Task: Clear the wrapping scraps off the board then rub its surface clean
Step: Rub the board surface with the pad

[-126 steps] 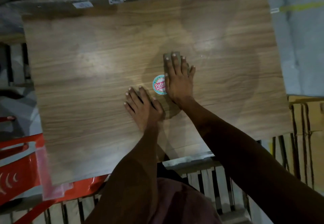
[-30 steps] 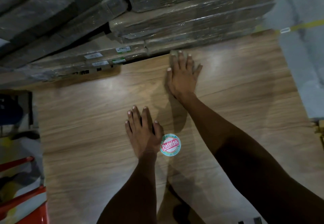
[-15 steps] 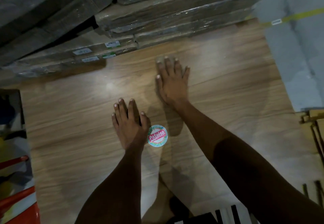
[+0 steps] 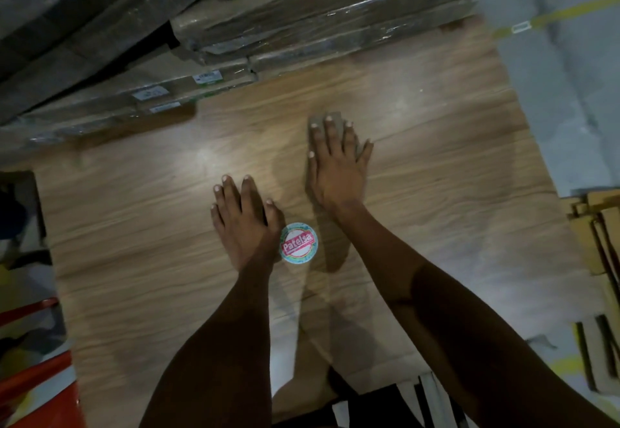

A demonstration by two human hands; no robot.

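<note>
Lying flat across the work area, the wood-grain board [image 4: 436,213] shows a glossy sheen with pale glare patches. Right hand [image 4: 339,172] presses a grey cloth [image 4: 330,122] toward the board's far edge, fingers straight and together on it. Left hand [image 4: 246,223] rests flat on the board, fingers straight, just beside a round red-and-white sticker [image 4: 298,243]. Film-wrapped board stacks [image 4: 302,25] overlap the far edge. Grey floor [image 4: 563,109] at right; red frame [image 4: 37,380] near the left corner.
</note>
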